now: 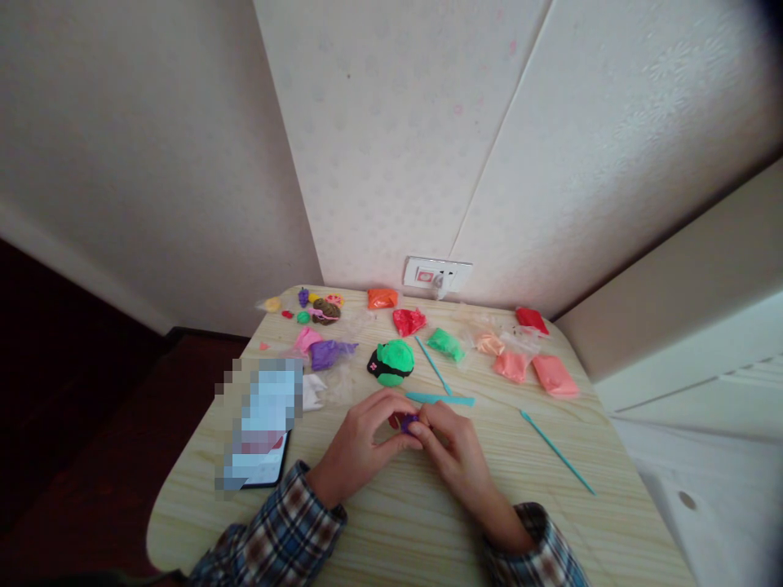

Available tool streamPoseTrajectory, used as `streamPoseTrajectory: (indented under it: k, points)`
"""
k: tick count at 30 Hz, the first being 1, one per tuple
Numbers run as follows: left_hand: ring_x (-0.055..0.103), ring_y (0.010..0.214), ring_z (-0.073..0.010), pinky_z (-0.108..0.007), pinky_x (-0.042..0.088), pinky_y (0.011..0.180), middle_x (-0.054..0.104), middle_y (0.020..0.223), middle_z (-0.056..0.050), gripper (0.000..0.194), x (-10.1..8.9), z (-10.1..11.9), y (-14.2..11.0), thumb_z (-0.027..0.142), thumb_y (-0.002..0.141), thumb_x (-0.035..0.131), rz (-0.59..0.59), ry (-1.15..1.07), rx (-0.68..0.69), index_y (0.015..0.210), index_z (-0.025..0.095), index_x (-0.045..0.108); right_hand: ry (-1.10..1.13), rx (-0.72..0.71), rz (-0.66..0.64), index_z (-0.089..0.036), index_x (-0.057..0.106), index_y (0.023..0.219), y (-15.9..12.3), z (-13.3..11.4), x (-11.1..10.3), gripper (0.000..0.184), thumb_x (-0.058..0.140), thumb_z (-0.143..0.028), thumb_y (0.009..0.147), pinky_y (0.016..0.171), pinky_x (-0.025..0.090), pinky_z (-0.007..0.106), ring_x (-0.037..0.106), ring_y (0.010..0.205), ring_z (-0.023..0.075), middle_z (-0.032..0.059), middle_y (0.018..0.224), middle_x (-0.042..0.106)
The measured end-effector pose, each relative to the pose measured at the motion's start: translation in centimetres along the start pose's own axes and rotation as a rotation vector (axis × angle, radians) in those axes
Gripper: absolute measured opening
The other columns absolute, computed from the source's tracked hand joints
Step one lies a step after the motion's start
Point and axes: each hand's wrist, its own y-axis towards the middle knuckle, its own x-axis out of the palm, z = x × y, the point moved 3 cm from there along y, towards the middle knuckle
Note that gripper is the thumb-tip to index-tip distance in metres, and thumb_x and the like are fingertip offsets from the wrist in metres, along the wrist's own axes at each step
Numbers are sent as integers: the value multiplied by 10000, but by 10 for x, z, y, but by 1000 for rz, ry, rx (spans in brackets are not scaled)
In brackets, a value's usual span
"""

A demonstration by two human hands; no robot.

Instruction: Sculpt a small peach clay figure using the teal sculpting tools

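Between my two hands, above the near middle of the table, is a small lump of purple clay. My left hand curls around its left side, with thumb and fingertips closed on it. From the right, the thumb and fingers of my right hand pinch the same lump. Something dark red shows just left of the purple, partly hidden by my fingers. Right behind my hands lies a flat turquoise modelling knife. A green and black clay shape with a small pink flower sits farther back.
A phone lies at the left. Bags of purple clay, orange clay, green clay and salmon clay spread across the back. Thin turquoise tools lie at right. Small clay fruits sit back left. A wall socket is behind.
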Motion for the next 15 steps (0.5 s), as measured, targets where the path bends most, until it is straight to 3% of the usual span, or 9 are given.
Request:
streamPoseTrajectory:
  k: [5,15]
  points:
    - [627,843,-178,-286,490,776,680,868,-45,83,-2,-3,1,124,794,647,57,72,-53,867,162,657,-34,-11,32,-204,521,652,1,0,-4,385,378,-390,957,562,366,272,513,575,139,-11,587,553]
    - [579,684,-145,-243,445,628,636,742,-10,97,2,-13,-3,110,803,608,39,241,-76,734,174,630,-147,-23,-31,-207,494,727,1,1,1,189,493,-279,902,596,377,284,507,604,143,-17,627,548]
